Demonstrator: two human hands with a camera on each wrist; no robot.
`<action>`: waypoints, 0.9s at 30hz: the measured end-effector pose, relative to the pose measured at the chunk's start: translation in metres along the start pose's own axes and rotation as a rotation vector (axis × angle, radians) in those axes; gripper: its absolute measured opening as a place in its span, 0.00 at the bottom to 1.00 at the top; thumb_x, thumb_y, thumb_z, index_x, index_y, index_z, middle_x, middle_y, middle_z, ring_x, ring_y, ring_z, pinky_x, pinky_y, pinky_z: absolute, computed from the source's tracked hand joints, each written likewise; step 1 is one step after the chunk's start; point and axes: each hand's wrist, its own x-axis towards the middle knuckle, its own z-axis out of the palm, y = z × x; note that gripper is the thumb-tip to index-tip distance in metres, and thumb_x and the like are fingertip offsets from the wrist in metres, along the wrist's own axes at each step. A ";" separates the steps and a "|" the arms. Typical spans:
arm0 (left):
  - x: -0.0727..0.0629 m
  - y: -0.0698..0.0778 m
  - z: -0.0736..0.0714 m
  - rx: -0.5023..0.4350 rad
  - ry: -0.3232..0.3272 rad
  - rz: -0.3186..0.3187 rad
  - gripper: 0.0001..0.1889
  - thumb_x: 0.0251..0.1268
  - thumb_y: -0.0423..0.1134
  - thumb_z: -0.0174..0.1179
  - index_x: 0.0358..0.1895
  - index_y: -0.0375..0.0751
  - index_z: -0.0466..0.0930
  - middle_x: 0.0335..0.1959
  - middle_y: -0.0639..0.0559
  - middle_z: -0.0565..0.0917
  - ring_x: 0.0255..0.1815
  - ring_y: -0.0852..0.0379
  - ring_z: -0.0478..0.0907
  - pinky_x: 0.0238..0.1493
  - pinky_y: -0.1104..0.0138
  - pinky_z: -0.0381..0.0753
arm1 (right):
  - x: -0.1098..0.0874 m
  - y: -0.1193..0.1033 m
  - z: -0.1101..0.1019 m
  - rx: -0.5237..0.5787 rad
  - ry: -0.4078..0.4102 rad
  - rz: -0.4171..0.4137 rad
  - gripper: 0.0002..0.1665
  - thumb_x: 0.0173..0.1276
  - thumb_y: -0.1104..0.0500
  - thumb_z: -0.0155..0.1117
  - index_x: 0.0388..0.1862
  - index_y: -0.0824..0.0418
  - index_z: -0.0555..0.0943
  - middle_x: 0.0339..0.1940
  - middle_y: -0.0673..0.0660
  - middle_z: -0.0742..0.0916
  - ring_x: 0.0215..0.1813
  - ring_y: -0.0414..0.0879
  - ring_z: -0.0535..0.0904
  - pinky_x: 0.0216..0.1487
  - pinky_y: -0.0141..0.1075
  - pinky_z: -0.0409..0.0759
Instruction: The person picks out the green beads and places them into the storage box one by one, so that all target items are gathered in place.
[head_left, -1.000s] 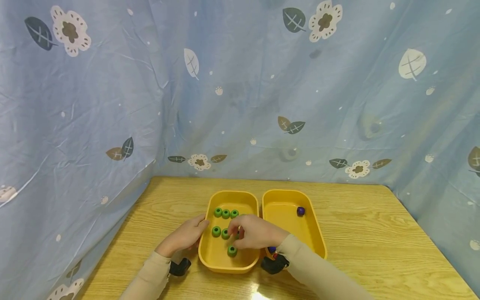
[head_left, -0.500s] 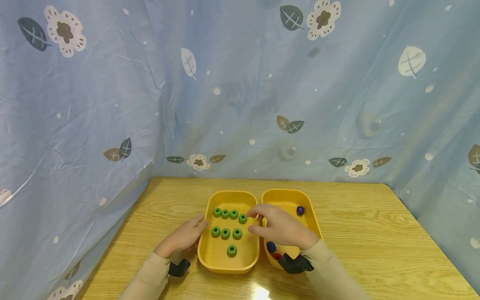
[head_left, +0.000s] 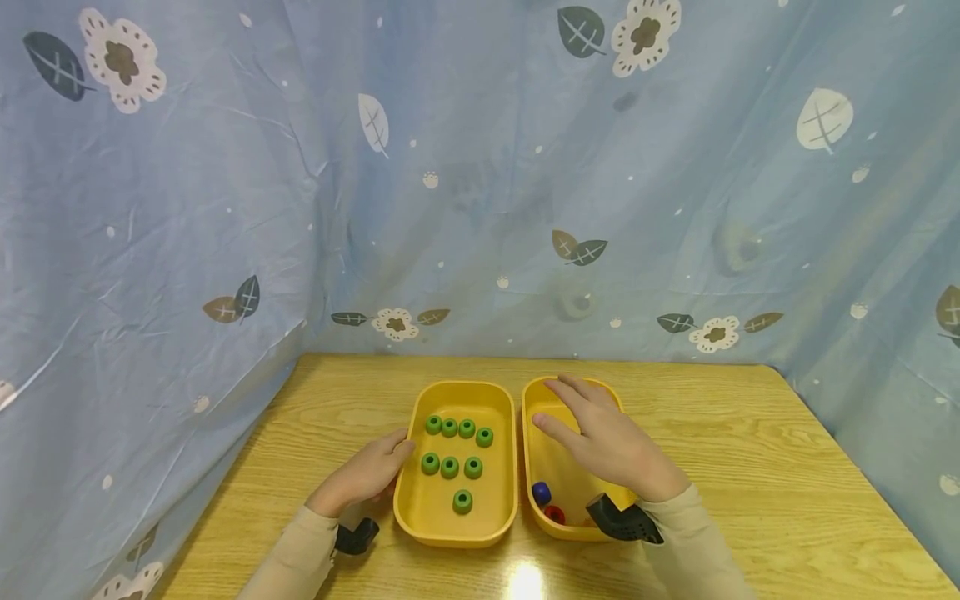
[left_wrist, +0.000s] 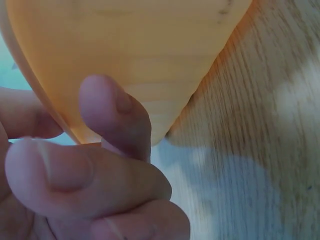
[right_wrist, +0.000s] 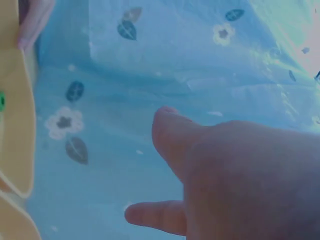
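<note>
Several green beads [head_left: 462, 501] lie in the left yellow tray [head_left: 427, 517], two rows with one bead by itself nearer the front. My left hand [head_left: 367, 473] grips this tray's left wall; in the left wrist view the thumb and a curled finger lie on either side of the tray wall [left_wrist: 155, 65]. My right hand [head_left: 615, 442] hovers over the right yellow tray [head_left: 558, 467], fingers spread and holding nothing. A blue bead [head_left: 542, 493] and a red bead [head_left: 555, 515] sit in that tray's front left corner. The hand covers the tray's far right part.
Both trays stand side by side on a wooden table [head_left: 750, 467]. A blue patterned curtain [head_left: 480, 208] hangs behind and along the sides. A black wrist camera [head_left: 622, 518] is strapped at my right wrist, over the right tray's front edge.
My right hand has left the green beads, uncovering them, and moved right over the right tray, its fingers spreading. It now hides the purple bead there. My left hand keeps its grip.
</note>
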 end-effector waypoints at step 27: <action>-0.001 -0.001 -0.001 -0.003 -0.008 -0.041 0.30 0.89 0.51 0.37 0.84 0.39 0.55 0.17 0.47 0.75 0.10 0.59 0.58 0.15 0.66 0.65 | -0.014 0.000 -0.016 -0.128 0.085 0.081 0.47 0.79 0.30 0.52 0.88 0.48 0.53 0.88 0.67 0.43 0.83 0.78 0.28 0.67 0.85 0.39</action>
